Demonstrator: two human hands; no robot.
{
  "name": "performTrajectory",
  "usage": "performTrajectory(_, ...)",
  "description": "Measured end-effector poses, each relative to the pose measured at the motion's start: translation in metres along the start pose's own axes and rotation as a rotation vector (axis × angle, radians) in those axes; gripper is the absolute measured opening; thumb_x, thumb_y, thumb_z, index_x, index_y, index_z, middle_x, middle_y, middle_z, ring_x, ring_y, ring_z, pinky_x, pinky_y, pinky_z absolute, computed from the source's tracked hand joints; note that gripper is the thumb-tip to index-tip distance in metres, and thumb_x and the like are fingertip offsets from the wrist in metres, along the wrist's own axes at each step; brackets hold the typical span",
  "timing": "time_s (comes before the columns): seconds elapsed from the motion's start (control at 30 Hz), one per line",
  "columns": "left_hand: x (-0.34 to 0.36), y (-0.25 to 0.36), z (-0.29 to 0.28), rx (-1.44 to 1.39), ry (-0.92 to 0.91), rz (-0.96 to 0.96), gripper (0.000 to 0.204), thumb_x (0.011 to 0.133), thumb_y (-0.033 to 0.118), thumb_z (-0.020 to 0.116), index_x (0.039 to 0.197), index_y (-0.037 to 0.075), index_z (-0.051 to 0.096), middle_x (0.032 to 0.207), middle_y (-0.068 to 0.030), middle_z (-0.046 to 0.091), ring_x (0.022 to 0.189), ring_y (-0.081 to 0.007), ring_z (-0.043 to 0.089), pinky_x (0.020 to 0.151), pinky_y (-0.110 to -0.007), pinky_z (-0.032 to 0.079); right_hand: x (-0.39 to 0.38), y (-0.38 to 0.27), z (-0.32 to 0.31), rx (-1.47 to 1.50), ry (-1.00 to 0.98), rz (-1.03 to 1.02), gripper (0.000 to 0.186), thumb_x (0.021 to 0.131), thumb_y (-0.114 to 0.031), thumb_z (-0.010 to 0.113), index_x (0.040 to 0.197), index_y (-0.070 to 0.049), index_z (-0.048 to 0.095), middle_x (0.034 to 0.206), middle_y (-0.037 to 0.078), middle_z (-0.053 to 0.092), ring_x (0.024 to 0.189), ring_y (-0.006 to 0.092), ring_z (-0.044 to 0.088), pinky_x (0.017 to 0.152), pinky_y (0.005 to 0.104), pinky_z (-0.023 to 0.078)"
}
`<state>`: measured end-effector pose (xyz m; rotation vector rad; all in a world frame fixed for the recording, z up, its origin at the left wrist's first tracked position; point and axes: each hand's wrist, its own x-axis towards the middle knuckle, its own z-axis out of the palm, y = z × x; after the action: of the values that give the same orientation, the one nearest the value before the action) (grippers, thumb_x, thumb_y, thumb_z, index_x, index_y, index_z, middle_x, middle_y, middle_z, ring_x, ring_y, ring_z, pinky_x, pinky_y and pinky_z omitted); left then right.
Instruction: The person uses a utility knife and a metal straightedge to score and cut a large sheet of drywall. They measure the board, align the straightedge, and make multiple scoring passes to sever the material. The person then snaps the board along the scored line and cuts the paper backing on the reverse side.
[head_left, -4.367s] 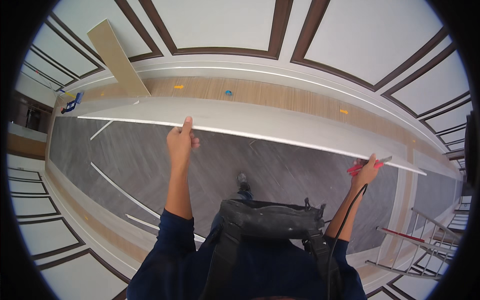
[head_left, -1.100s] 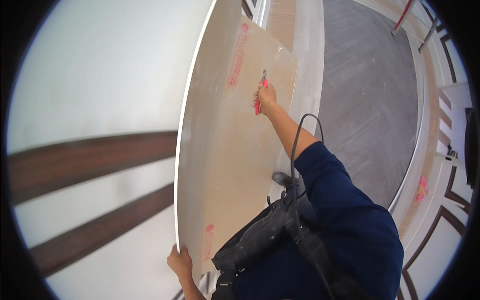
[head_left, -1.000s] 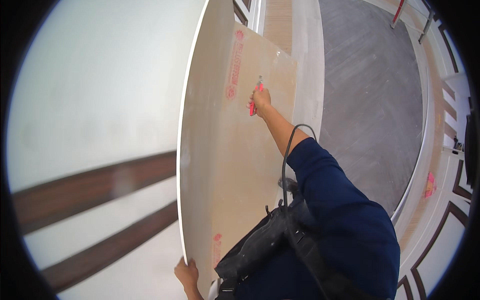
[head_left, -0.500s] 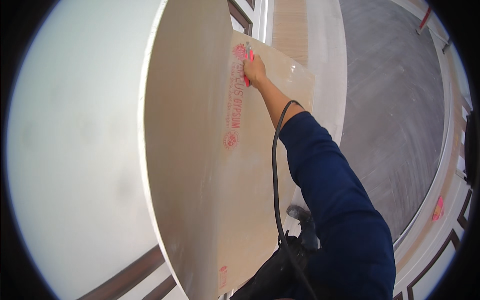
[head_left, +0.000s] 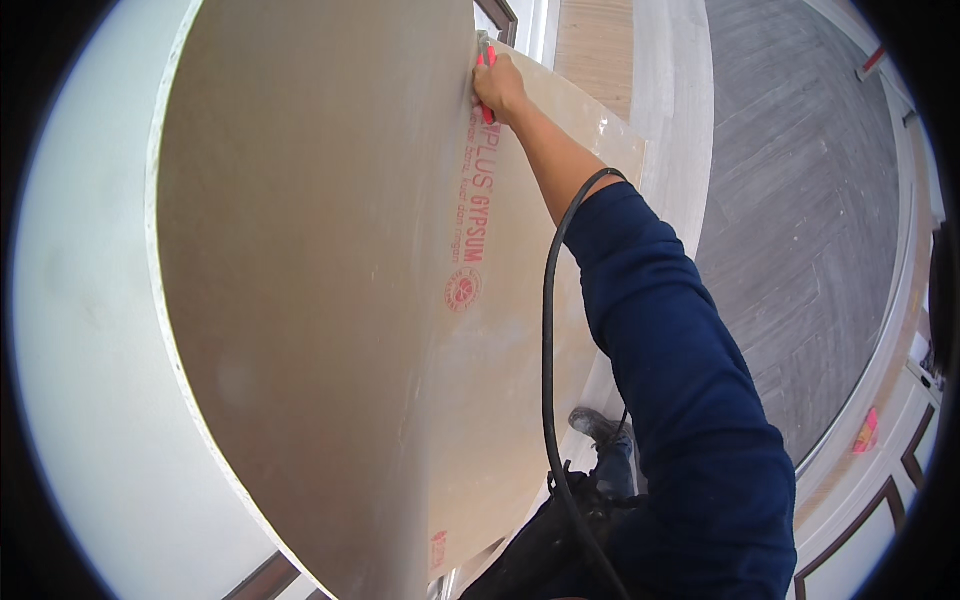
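My right hand [head_left: 499, 90] is closed around a red utility knife [head_left: 488, 110]. It reaches out to the far end of a large tan gypsum board [head_left: 545, 130], which has red print on its face. The knife's grey tip is at the far end of the crease where the board bends. To the left of that crease, the other section of the board [head_left: 300, 250] stands at an angle, with a pale cut edge. A black cable [head_left: 549, 340] loops over my right forearm. My left hand is out of view.
Grey herringbone flooring [head_left: 800, 220] lies to the right, bordered by pale planks [head_left: 672, 110]. My shoe [head_left: 595, 425] is beside the board's near right edge. White panels with dark trim [head_left: 860, 540] line the lower right, near a small pink and yellow item [head_left: 866, 430].
My right hand has moved farther away and slightly left with the knife, up to the crease. The left board section's outer edge now lies farther left in view.
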<state>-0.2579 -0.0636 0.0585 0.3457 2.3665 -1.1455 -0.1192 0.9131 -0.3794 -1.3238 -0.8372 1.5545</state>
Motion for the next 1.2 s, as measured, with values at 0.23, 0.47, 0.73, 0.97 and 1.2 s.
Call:
performTrajectory(0.23, 0.02, -0.002, 0.0, 0.01, 0.001, 0.028, 0.062, 0.09, 0.048, 0.064, 0.123, -0.004, 0.061, 0.12, -0.0307, 0.063, 0.116, -0.0459, 0.058, 0.102, -0.051, 0.044, 0.026, 0.002, -0.023, -0.098, -0.056, -0.024, 0.033, 0.095, -0.016, 0.053, 0.113, 0.011, 0.044, 0.08, 0.021, 0.066, 0.053, 0.0281, 0.065, 0.043, 0.0417, 0.051)
performTrajectory(0.47, 0.012, -0.008, 0.009, 0.006, -0.012, 0.008, 0.064, 0.09, 0.048, 0.064, 0.125, -0.004, 0.059, 0.122, -0.031, 0.062, 0.118, -0.0464, 0.057, 0.103, -0.052, 0.043, 0.007, -0.008, -0.013, -0.029, -0.067, 0.039, 0.034, 0.097, -0.016, 0.051, 0.116, 0.011, 0.04, 0.075, 0.018, 0.065, 0.052, 0.0266, 0.064, 0.042, 0.0398, 0.051)
performTrajectory(0.73, 0.011, -0.01, 0.009, 0.015, -0.016, 0.001, 0.066, 0.09, 0.049, 0.064, 0.128, -0.005, 0.057, 0.125, -0.0312, 0.06, 0.12, -0.047, 0.056, 0.104, -0.053, 0.042, 0.015, -0.005, -0.014, 0.017, -0.066, 0.066, 0.037, 0.096, -0.016, 0.053, 0.117, 0.011, 0.04, 0.075, 0.019, 0.065, 0.052, 0.0264, 0.064, 0.042, 0.0396, 0.05)
performTrajectory(0.97, 0.003, -0.015, 0.012, 0.018, -0.016, -0.015, 0.068, 0.09, 0.049, 0.064, 0.131, -0.005, 0.055, 0.127, -0.0315, 0.059, 0.121, -0.0474, 0.054, 0.105, -0.053, 0.041, 0.008, -0.01, -0.011, -0.024, -0.055, 0.079, 0.026, 0.096, -0.012, 0.049, 0.109, 0.009, 0.047, 0.074, 0.017, 0.062, 0.052, 0.0248, 0.059, 0.043, 0.0406, 0.048)
performTrajectory(1.2, 0.005, -0.022, 0.016, 0.026, -0.011, 0.003, 0.07, 0.09, 0.05, 0.064, 0.133, -0.005, 0.053, 0.129, -0.0317, 0.058, 0.123, -0.0479, 0.053, 0.106, -0.054, 0.04, 0.025, 0.01, -0.023, -0.242, -0.077, 0.049, 0.041, 0.094, -0.014, 0.052, 0.123, 0.012, 0.041, 0.083, 0.02, 0.067, 0.062, 0.0279, 0.067, 0.051, 0.0408, 0.055)
